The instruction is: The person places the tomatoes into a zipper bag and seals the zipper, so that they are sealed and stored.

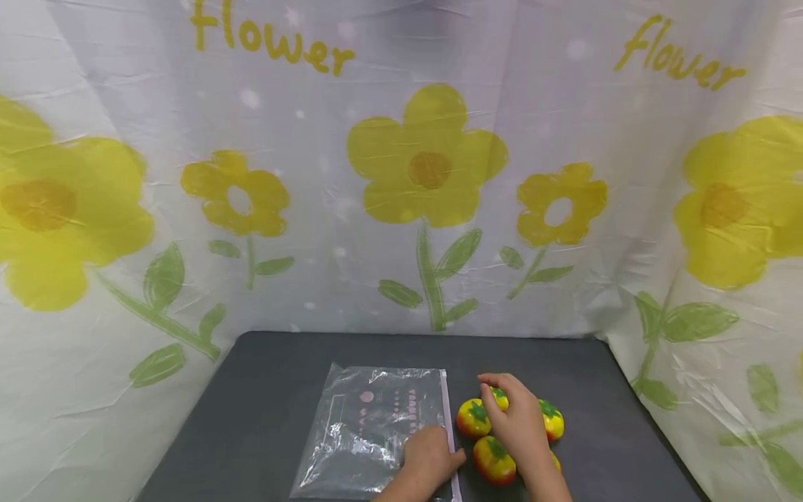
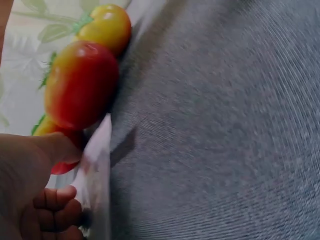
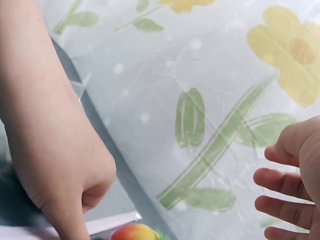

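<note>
A clear plastic zip bag (image 1: 357,432) with pink print lies flat on the dark table, its pale zip strip (image 1: 447,404) facing right. My left hand (image 1: 429,453) grips the bag at this strip; its fingers are curled and its thumb points toward the fruits. Several yellow-red toy persimmons with green leafy tops cluster right of the bag, among them a front persimmon (image 1: 494,461) and a left one (image 1: 473,418). Above the cluster hovers my right hand (image 1: 517,418), partly covering it. In the right wrist view that hand's fingers (image 3: 282,210) are spread and hold nothing.
The dark table (image 1: 263,390) is enclosed at the back and sides by a white curtain (image 1: 314,209) printed with yellow flowers. One persimmon (image 1: 552,420) sits at the right of the cluster, near the right forearm.
</note>
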`<state>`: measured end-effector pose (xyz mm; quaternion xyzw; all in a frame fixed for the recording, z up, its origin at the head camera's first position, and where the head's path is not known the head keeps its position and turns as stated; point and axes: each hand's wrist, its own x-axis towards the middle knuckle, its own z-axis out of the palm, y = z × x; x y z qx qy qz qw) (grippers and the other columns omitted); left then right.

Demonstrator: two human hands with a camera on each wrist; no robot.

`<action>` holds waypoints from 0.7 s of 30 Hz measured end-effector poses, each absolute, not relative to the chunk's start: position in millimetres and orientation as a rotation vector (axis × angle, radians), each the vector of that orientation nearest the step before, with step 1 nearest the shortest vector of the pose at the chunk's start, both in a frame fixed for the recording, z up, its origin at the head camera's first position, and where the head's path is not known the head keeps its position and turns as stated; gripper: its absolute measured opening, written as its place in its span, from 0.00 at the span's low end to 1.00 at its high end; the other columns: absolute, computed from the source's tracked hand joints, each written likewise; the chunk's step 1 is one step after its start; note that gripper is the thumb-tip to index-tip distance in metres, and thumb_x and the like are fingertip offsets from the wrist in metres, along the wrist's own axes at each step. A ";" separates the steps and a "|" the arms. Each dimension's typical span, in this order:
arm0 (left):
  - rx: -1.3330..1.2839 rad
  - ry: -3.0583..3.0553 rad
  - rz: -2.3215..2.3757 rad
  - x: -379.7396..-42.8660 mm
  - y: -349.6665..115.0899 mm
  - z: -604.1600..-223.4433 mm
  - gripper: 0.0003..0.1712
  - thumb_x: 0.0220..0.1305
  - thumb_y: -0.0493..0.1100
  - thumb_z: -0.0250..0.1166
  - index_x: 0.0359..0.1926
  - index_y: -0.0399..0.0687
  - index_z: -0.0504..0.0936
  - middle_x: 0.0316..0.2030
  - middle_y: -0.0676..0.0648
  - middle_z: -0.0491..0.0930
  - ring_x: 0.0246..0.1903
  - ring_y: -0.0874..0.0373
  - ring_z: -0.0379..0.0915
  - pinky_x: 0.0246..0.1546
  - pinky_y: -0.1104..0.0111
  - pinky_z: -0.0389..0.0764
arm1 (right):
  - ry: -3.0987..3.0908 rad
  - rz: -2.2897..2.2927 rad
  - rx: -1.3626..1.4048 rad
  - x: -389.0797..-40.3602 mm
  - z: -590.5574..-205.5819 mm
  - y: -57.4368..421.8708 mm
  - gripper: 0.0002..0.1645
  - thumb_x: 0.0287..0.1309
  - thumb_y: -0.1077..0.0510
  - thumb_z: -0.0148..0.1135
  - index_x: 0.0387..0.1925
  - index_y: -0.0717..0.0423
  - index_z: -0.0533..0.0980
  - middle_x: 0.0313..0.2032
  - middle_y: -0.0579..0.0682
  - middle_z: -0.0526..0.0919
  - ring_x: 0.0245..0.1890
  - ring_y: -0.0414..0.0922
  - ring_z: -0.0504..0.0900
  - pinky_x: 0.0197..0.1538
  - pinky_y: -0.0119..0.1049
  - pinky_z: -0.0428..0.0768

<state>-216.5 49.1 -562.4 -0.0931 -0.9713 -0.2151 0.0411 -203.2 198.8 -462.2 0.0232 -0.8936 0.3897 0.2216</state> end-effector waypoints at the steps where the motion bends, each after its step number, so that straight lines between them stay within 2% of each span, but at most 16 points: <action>1: -0.277 -2.982 -0.634 -217.3 49.9 -564.5 0.24 0.48 0.58 0.73 0.20 0.44 0.76 0.18 0.48 0.73 0.19 0.50 0.74 0.20 0.55 0.75 | -2.465 1.078 0.065 -202.2 -463.5 199.4 0.08 0.66 0.58 0.68 0.45 0.49 0.86 0.43 0.43 0.87 0.48 0.47 0.85 0.56 0.52 0.80; 11: -0.288 -2.999 -0.798 -222.5 46.2 -572.8 0.20 0.49 0.54 0.71 0.20 0.44 0.76 0.19 0.48 0.74 0.20 0.49 0.72 0.23 0.54 0.75 | -2.494 1.077 0.083 -198.5 -472.6 204.2 0.08 0.65 0.60 0.68 0.43 0.47 0.86 0.41 0.40 0.86 0.42 0.41 0.85 0.48 0.45 0.84; 21: -0.338 -2.936 -0.924 -219.6 37.1 -567.9 0.20 0.49 0.49 0.71 0.15 0.52 0.69 0.15 0.54 0.67 0.15 0.56 0.62 0.17 0.60 0.66 | -2.550 1.060 0.073 -199.6 -473.4 200.9 0.08 0.64 0.58 0.69 0.45 0.49 0.87 0.43 0.42 0.86 0.42 0.42 0.84 0.48 0.44 0.84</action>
